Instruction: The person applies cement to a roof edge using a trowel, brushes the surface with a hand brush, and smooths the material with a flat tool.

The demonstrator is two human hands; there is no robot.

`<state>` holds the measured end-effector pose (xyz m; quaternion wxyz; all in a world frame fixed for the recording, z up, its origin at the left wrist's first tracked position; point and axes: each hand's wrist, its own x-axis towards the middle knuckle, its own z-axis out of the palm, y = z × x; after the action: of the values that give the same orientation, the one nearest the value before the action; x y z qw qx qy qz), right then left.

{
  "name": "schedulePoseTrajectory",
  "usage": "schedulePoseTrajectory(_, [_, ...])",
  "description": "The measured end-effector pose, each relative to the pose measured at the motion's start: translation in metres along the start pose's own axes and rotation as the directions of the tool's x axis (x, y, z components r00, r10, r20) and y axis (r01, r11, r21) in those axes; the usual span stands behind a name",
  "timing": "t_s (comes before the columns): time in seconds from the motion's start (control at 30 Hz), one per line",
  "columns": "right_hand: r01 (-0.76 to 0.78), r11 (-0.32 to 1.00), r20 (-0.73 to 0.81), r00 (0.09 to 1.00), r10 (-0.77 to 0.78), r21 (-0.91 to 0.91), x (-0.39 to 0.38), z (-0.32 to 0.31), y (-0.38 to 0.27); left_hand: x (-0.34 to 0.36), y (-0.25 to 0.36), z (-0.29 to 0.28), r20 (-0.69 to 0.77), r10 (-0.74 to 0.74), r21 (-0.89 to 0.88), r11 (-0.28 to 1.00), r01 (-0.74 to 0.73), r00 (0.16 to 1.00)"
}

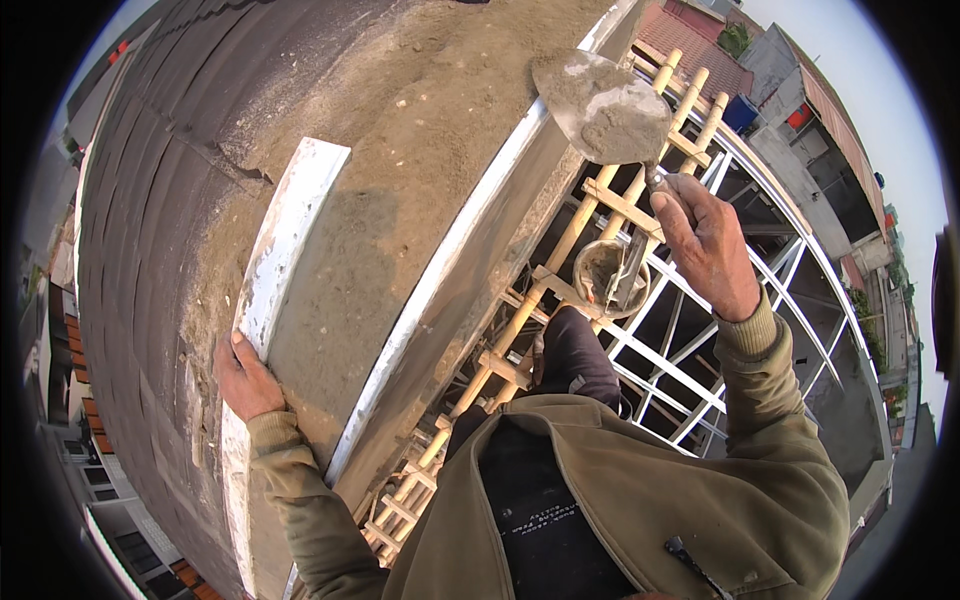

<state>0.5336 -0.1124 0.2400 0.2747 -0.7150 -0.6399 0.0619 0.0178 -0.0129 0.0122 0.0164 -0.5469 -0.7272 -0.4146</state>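
Observation:
My right hand (703,240) is closed round the handle of a trowel (610,110), raised above the edge of the wall top. A lump of wet grey mortar (622,122) lies on its broad blade. My left hand (247,377) grips a long, white, mortar-smeared board (285,235), which lies along the mortar bed beside the dark roof. Smooth, damp mortar (340,285) spreads between this board and a second white strip (440,260) at the wall's outer edge. Farther off, the mortar surface (430,90) looks rougher and browner.
A wooden ladder (560,250) stands against the wall under me. A mortar-caked bucket (590,265) with a tool in it hangs or rests by its rungs. White metal trusses (680,375) span a dark drop at right. Dark roofing (140,250) slopes away at left.

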Motion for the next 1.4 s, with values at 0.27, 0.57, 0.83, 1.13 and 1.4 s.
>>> schedulePoseTrajectory(0.27, [0.124, 0.992, 0.007, 0.992, -0.124, 0.002, 0.013, 0.004, 0.0, 0.002, 0.004, -0.003, 0.002, -0.02, 0.025, 1.0, 0.019, 1.0])
schedulePoseTrajectory(0.57, [0.202, 0.979, 0.134, 0.97, -0.2, 0.003, 0.01, 0.017, -0.005, 0.003, 0.005, -0.003, 0.021, 0.008, 0.033, 0.999, -0.008, 1.0])
schedulePoseTrajectory(0.83, [0.234, 0.971, 0.092, 0.967, -0.237, 0.045, 0.024, 0.022, -0.01, 0.004, 0.008, -0.005, 0.023, -0.012, 0.024, 1.0, 0.011, 1.0])
schedulePoseTrajectory(1.13, [0.197, 0.98, 0.03, 0.98, -0.196, -0.036, 0.051, 0.024, -0.001, 0.003, 0.007, -0.008, 0.062, -0.024, 0.039, 0.999, 0.021, 0.998])
schedulePoseTrajectory(1.4, [0.197, 0.98, -0.076, 0.978, -0.196, 0.006, 0.054, 0.026, -0.002, 0.003, 0.017, -0.012, 0.089, -0.067, -0.02, 0.997, 0.069, 0.994])
